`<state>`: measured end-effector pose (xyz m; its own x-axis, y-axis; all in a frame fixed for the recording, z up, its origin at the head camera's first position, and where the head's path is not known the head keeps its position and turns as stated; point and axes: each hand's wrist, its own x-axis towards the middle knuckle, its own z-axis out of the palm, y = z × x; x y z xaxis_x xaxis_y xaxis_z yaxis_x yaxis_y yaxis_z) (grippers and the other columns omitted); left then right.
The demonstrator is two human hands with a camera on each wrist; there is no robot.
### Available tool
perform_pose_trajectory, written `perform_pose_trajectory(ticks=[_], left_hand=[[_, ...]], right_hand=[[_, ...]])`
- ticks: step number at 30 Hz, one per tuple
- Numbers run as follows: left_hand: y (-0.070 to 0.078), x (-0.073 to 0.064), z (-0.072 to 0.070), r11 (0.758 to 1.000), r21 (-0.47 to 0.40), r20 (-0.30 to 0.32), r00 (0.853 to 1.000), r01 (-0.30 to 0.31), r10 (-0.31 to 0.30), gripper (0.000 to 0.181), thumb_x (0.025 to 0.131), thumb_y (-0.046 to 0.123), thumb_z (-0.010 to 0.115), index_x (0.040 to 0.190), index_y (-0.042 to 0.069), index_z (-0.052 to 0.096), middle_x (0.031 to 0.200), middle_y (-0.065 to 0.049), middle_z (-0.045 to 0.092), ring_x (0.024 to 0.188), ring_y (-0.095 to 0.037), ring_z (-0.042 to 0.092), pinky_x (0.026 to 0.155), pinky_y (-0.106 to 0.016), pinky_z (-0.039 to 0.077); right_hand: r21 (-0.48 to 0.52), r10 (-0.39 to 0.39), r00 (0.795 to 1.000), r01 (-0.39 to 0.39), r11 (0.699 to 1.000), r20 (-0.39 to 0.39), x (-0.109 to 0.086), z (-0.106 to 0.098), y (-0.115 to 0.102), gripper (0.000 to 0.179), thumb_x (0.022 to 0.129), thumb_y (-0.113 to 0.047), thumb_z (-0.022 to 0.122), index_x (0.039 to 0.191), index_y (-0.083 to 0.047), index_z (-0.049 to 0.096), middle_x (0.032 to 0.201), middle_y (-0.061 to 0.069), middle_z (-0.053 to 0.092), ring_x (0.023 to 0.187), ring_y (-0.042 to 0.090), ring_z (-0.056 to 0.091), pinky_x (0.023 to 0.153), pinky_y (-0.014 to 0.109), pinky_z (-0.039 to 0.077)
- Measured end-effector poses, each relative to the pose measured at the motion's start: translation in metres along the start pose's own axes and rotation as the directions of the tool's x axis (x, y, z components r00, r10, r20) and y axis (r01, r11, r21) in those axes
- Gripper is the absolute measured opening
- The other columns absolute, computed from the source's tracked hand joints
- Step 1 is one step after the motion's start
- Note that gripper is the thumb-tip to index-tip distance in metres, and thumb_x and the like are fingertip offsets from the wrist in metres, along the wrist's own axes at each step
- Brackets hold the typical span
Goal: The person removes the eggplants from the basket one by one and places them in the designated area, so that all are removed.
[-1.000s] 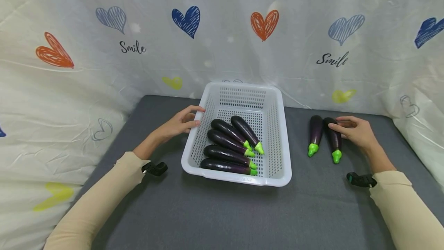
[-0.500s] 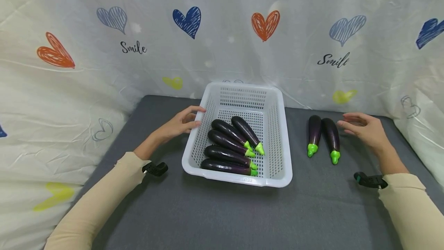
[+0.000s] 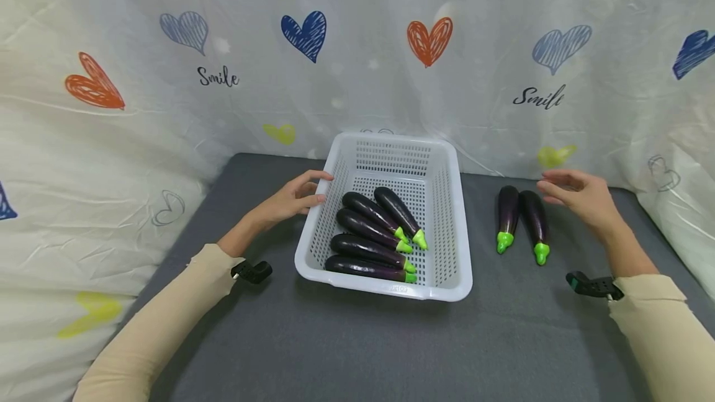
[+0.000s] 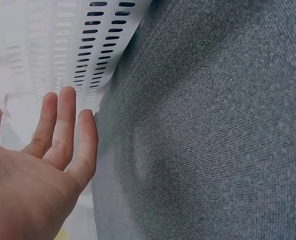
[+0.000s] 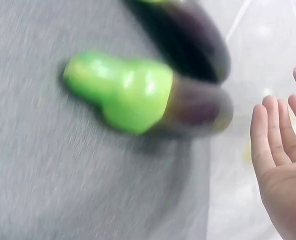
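Observation:
A white perforated plastic basket (image 3: pixel 465 228) stands on the table, with several dark purple eggplants (image 3: pixel 363 247) lying inside, green stems to the right. My left hand (image 3: pixel 292 197) rests at the basket's left rim; in the left wrist view its fingers (image 4: pixel 66 112) lie extended along the outer wall. Two more eggplants lie side by side to the right of the basket, a left one (image 3: pixel 508 213) and a right one (image 3: pixel 534 219). My right hand (image 3: pixel 581 198) hovers by the upper end of the right one, fingers loosely bent and holding nothing.
A dark grey cloth covers the table (image 3: pixel 357 352). Behind and at the sides hangs a white sheet (image 3: pixel 368 92) printed with hearts and the word Smile. Each wrist wears a black strap-on device, such as the left one (image 3: pixel 252 272).
My right hand has let go of the right eggplant, drawn back to the right, then come slightly back and up. That eggplant has shifted slightly. The left hand stays at the basket rim.

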<state>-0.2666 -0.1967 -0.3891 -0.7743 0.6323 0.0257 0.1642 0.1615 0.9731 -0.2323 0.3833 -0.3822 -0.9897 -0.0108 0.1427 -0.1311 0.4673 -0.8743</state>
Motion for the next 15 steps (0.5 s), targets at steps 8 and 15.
perform_pose_trajectory(ticks=[8,15], left_hand=[[-0.003,0.001,-0.001,1.000,-0.006,0.000,1.000,-0.004,0.004,0.046,0.096,0.020,0.055,0.139,0.020,0.038,0.120,-0.021,0.047,0.101,-0.035,0.057,0.076,-0.048,0.051],[-0.001,0.001,-0.001,1.000,-0.007,0.006,1.000,-0.004,0.004,0.045,0.096,0.020,0.055,0.138,0.022,0.039,0.121,-0.020,0.047,0.102,-0.035,0.056,0.076,-0.048,0.050]], right_hand=[[0.093,-0.058,0.996,0.052,0.994,0.065,0.009,0.018,-0.025,0.039,0.089,-0.014,0.065,0.125,0.000,0.055,0.114,0.013,0.058,0.094,0.014,0.062,0.076,0.033,0.050],[0.199,-0.127,0.987,0.105,0.974,0.102,0.017,0.035,-0.046,0.034,0.089,-0.006,0.065,0.119,0.007,0.056,0.109,0.013,0.059,0.090,0.019,0.063,0.074,0.034,0.051]])
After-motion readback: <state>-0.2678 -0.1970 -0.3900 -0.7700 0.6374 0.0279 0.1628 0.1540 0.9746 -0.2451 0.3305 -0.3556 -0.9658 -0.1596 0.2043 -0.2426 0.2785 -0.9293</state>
